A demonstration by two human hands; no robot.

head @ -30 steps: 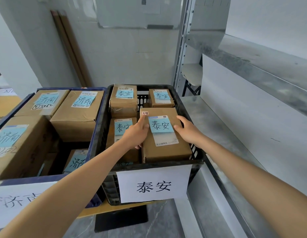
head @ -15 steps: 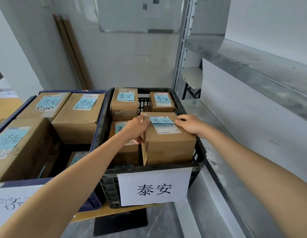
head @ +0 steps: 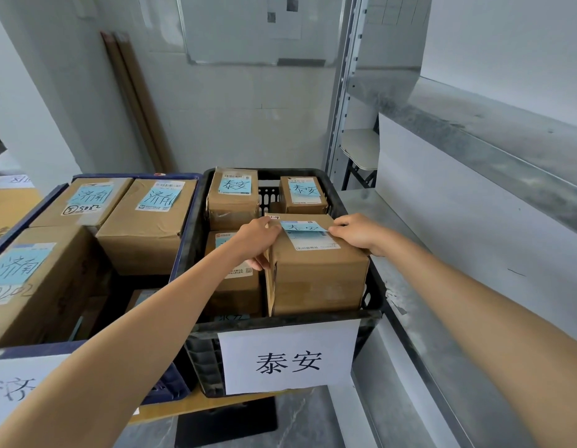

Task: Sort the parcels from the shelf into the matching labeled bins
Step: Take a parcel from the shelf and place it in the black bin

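A brown cardboard parcel with a blue 泰安 sticker stands in the front right corner of the black crate, whose front carries a white 泰安 sign. My left hand grips the parcel's top left edge, fingers curled down its left side. On its top right edge my right hand holds with curled fingers. Three more 泰安 parcels sit in the crate, two at the back and one under my left forearm.
A blue crate to the left holds several 济南 parcels and has a partly seen white sign. A grey metal shelf runs along the right, with its upright post behind the black crate.
The parcel has been turned from tilted toward me to upright, so its labelled top now faces up and it sits lower in the crate. Both hands stayed on its top edges.
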